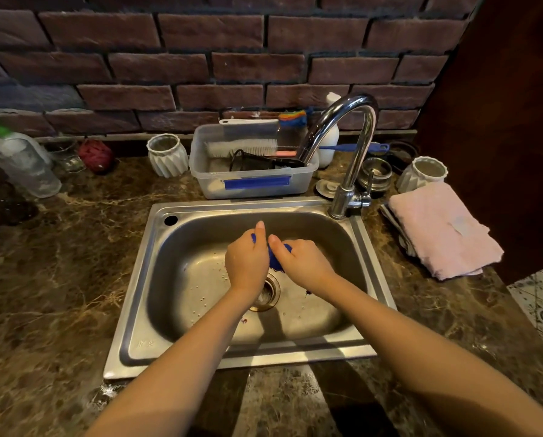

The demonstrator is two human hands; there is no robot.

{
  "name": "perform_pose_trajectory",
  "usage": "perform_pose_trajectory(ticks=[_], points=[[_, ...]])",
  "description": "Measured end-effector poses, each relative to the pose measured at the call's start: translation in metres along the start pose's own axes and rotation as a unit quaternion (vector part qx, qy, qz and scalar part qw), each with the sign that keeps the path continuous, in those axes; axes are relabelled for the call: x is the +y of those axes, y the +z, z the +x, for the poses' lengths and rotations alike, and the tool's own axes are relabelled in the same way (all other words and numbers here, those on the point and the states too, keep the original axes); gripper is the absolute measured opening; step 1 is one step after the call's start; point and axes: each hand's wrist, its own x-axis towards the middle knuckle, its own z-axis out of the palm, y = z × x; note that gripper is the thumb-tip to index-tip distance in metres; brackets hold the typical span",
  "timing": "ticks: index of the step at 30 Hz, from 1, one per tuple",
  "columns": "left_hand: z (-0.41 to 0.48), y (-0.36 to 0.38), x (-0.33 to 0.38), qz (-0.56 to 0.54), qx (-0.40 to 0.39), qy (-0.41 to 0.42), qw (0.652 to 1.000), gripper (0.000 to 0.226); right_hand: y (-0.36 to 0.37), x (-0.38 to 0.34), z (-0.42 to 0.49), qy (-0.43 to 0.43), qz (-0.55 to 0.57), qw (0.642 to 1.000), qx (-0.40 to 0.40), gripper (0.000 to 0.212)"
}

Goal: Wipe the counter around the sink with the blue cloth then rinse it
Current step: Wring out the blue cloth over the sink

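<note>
Both hands, left hand (pixel 246 268) and right hand (pixel 301 263), clench one blue cloth (pixel 275 258), bunched upright, over the single sink (pixel 144 279).

A home kitchen: a steel sink (pixel 138 279) with a tap (pixel 346 146) set in a marble desk (pixel 59 263), dish brushes in a tub (pixel 251 184), brick wall (pixel 201 58) behind.

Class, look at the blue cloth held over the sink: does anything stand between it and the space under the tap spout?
Nothing visible does. Both hands, left hand and right hand, grip the blue cloth over the sink basin; the tap spout's opening isn't clearly visible.
</note>
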Motion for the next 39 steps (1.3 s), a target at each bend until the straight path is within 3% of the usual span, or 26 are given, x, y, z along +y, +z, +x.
perform_pose_trajectory(ticks=[10,16,20,24,28,31,33,36,39], points=[[0.008,-0.007,-0.011,-0.078,0.012,-0.030,0.996,0.046,0.018,-0.005,0.005,0.043,0.089,0.995,0.003,0.054],[0.008,-0.015,-0.010,-0.135,0.029,-0.074,0.988,0.045,0.032,-0.014,0.000,0.054,0.184,0.979,0.067,0.052],[0.006,-0.020,-0.017,-0.134,0.025,-0.095,0.986,0.044,0.041,-0.017,-0.006,0.062,0.183,0.979,0.072,0.052],[0.005,-0.028,-0.033,-0.049,-0.035,-0.115,0.991,0.046,0.047,-0.008,-0.014,0.076,0.156,0.985,0.000,0.046],[-0.005,-0.047,-0.032,0.025,-0.104,-0.046,0.993,0.044,0.035,-0.003,-0.023,0.173,0.339,0.921,-0.086,0.063],[-0.020,-0.056,-0.020,0.021,-0.148,0.006,0.989,0.041,0.029,-0.002,-0.027,0.186,0.324,0.916,-0.146,0.064],[-0.024,-0.061,-0.013,0.000,-0.143,0.018,0.990,0.038,0.026,-0.008,-0.032,0.190,0.333,0.904,-0.190,0.052],[-0.023,-0.070,-0.007,-0.005,-0.103,-0.022,0.994,0.037,0.026,-0.020,-0.036,0.162,0.332,0.918,-0.144,0.039],[-0.029,-0.077,-0.001,-0.045,-0.115,-0.126,0.984,0.046,0.031,-0.033,-0.036,0.102,0.230,0.967,-0.033,0.040]])
